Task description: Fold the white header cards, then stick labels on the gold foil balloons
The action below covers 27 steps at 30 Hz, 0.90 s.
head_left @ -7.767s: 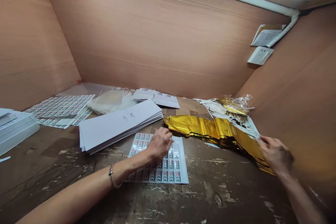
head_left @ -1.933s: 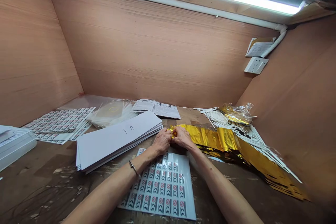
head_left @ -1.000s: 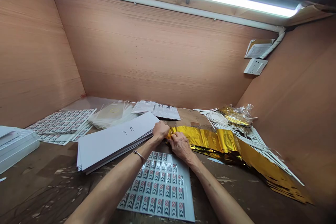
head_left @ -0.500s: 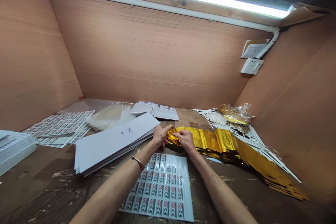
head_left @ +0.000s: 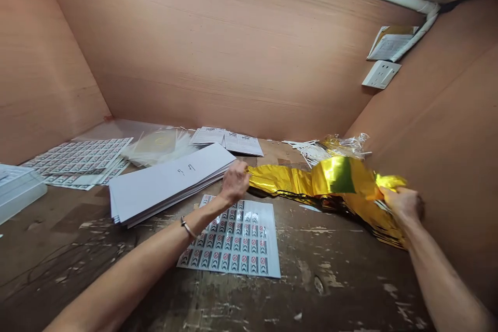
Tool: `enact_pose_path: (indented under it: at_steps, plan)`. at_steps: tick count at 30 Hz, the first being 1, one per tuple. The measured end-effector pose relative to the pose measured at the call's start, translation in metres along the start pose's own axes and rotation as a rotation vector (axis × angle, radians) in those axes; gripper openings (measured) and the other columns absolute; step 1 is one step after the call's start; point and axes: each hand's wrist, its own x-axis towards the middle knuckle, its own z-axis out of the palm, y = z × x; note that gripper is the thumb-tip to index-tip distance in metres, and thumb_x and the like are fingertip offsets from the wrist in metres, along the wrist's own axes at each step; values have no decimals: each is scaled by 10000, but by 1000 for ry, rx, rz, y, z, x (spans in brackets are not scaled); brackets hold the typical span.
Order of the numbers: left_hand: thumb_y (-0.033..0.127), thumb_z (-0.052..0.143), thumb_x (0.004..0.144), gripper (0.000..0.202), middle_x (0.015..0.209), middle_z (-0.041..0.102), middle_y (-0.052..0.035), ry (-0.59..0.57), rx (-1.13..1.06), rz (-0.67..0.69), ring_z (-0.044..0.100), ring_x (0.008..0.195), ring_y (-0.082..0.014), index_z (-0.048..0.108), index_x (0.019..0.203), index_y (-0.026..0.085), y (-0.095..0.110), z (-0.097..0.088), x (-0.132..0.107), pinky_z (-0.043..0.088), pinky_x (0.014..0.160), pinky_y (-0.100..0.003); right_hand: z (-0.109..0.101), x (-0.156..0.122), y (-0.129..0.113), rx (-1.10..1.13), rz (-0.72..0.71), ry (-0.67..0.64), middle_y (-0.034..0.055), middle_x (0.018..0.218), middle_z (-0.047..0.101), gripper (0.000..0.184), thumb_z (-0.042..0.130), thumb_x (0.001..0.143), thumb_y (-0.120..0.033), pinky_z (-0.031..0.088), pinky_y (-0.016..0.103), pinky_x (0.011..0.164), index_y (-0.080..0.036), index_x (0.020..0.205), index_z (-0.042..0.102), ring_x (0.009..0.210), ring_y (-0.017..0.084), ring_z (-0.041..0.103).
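Shiny gold foil strips (head_left: 288,179) stretch in a stack from the middle of the table toward the right wall. My left hand (head_left: 235,181) is closed on the near-left end of the foil, beside the stack of white card sheets (head_left: 171,181). Far to the right, my right hand (head_left: 404,205) grips a bunched part of a gold foil strip, raised a little above the rest of the stack. Below my left hand lies a sticker sheet (head_left: 233,241) printed with rows of small CE labels, partly hidden by my forearm.
White sticks (head_left: 309,151) and clear-and-gold plastic packets (head_left: 344,144) lie behind the foil. Printed leaflets (head_left: 243,143), clear plastic bags (head_left: 155,145), more sticker sheets (head_left: 83,158) and a clear plastic box (head_left: 19,189) sit back and left. A wall socket (head_left: 381,74) hangs at right.
My right hand has moved from beside my left hand far to the right, lifting a foil strip. My left hand stays at the foil's left end. The view has tilted down.
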Motion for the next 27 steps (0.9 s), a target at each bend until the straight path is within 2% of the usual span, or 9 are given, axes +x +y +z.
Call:
enact_pose_path:
  at_steps: [1,3,6,9,12,16,19,23,27]
  plan:
    - [188,503,769,99,936,582,-76,-69,31,183,507,964,-201,574,831,159,0,1,-11,385,830,-305,-6,-2,14,-127,74,50,88,493,444,371,634,591,-441,298,363,490,-219,398,408,586,255,503]
    - [200,504,783,91,880,580,-61,-243,74,527,497,939,-190,577,747,160,-3,5,-31,381,838,-304,-12,-21,12,-246,5,142,178,692,520,257,599,643,-419,334,387,534,-175,573,556,722,292,525]
    - [233,461,828,136,959,570,-61,-390,98,746,438,1058,-202,575,785,172,-10,15,-51,331,924,-339,-10,-76,-48,-133,-352,-20,157,839,537,255,481,761,-350,386,375,641,-145,843,607,792,256,517]
    - [242,409,859,161,1022,549,-70,-388,158,732,373,1147,-210,558,873,180,-18,18,-55,294,969,-375,0,-141,-129,231,-572,-562,64,832,555,201,447,822,-299,411,282,704,-186,860,608,777,168,527]
    - [238,408,859,161,1100,518,-85,-336,218,713,337,1185,-215,551,882,170,-26,13,-50,274,990,-395,16,-186,-181,296,-700,-827,42,843,536,190,436,839,-255,404,251,706,-198,883,612,765,140,510]
    - [283,462,831,186,1303,367,-137,-209,304,681,206,1263,-279,568,877,136,-35,3,-41,200,1006,-485,40,-204,-203,189,-779,-851,47,882,512,140,497,805,-229,381,255,731,-185,886,602,815,148,479]
    - [262,478,819,170,1255,419,-146,-167,299,627,280,1219,-284,584,806,130,-36,1,-41,241,973,-490,51,-202,-206,152,-807,-864,38,873,504,111,525,791,-238,368,246,721,-188,852,603,811,142,466]
    - [184,409,844,180,997,564,-89,-310,187,685,464,1004,-196,588,839,163,-30,3,-52,332,903,-382,55,-200,-206,189,-794,-871,27,844,514,100,532,789,-227,361,238,702,-202,825,623,806,141,464]
    - [128,370,842,200,911,564,-40,-403,92,659,478,908,-158,537,933,192,-28,4,-61,334,885,-314,56,-200,-208,237,-777,-902,20,813,536,100,539,773,-176,358,237,705,-198,778,636,798,142,475]
